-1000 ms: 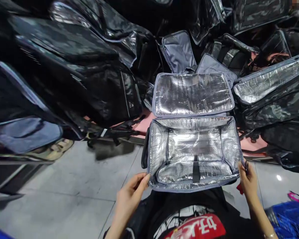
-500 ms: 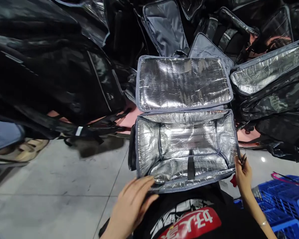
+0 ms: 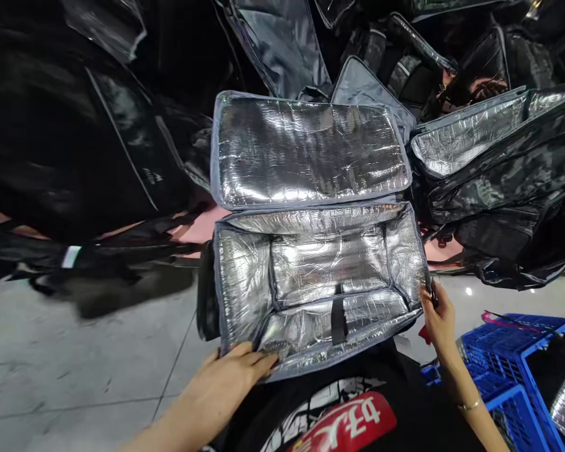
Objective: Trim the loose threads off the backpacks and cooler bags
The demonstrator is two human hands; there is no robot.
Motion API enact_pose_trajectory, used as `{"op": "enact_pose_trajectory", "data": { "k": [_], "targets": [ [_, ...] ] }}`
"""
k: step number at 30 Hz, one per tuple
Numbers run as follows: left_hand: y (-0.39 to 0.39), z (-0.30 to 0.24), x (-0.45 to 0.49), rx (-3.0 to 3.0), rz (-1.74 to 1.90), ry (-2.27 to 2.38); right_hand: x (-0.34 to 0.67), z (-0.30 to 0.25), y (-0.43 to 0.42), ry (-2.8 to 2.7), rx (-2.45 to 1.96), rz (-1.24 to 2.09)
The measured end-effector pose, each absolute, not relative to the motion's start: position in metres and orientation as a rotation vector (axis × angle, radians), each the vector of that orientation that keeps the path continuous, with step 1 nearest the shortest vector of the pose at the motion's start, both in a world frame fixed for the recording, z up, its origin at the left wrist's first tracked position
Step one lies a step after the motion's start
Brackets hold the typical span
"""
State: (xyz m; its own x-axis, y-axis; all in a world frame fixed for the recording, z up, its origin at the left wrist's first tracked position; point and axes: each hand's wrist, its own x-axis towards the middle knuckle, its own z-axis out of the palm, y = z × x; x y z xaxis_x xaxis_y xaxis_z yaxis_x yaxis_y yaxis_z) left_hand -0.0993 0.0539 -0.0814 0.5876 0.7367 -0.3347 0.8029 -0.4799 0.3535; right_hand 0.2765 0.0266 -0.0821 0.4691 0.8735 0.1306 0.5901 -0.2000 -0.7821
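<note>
An insulated bag (image 3: 329, 263) with a crinkled silver foil lining and grey piping lies open against my body. Its foil-lined lid (image 3: 311, 150) is folded back away from me. A black strap (image 3: 339, 320) runs down the inside of the near wall. My left hand (image 3: 230, 383) grips the near left rim, fingers over the edge and the thumb hidden. At the right rim, my right hand (image 3: 437, 320) is closed on the bag's edge. A small dark pointed tool, perhaps thread snips, shows in those fingers, partly hidden, with something red beside the palm.
Another foil-lined camouflage bag (image 3: 503, 163) stands open to the right. Dark bags (image 3: 75, 144) are piled on the left and behind, on a pink surface (image 3: 195, 226). Blue plastic crates (image 3: 503, 351) sit at lower right. Grey tiled floor (image 3: 98, 351) shows at left.
The view has shifted, so the bag and both hands appear farther left. My left hand has moved onto the near left corner, its fingers reaching over the rim. The right hand keeps its grip.
</note>
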Motion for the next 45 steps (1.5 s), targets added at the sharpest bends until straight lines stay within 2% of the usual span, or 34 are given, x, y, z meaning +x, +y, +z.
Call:
{"op": "enact_pose_trajectory", "data": {
  "k": [3,5,9,12,16,20,27,45],
  "targets": [
    [0.064,-0.049,-0.082,2.299,-0.115,1.406,0.266,-0.06,0.033,-1.251,-1.861,0.075],
    [0.072,-0.04,-0.06,2.083,0.109,1.525,0.253,-0.043,0.04,-1.264,-1.794,0.034],
    [0.079,-0.075,-0.005,1.143,0.442,1.34,0.218,-0.031,0.06,-1.465,-1.674,0.603],
    [0.071,-0.117,0.024,0.93,0.555,1.306,0.2,-0.051,0.072,-1.605,-1.736,0.931],
    [0.054,-0.139,0.033,0.756,0.727,1.285,0.201,-0.092,0.068,-1.688,-1.851,1.061],
    [0.047,-0.14,0.032,0.683,0.802,1.247,0.208,-0.109,0.054,-1.749,-1.897,1.093],
    [0.047,-0.143,0.033,0.69,0.842,1.228,0.203,-0.105,0.055,-1.967,-1.951,0.995],
    [0.047,-0.146,0.032,0.74,0.838,1.189,0.196,-0.107,0.056,-2.01,-1.952,0.815]
  ]
}}
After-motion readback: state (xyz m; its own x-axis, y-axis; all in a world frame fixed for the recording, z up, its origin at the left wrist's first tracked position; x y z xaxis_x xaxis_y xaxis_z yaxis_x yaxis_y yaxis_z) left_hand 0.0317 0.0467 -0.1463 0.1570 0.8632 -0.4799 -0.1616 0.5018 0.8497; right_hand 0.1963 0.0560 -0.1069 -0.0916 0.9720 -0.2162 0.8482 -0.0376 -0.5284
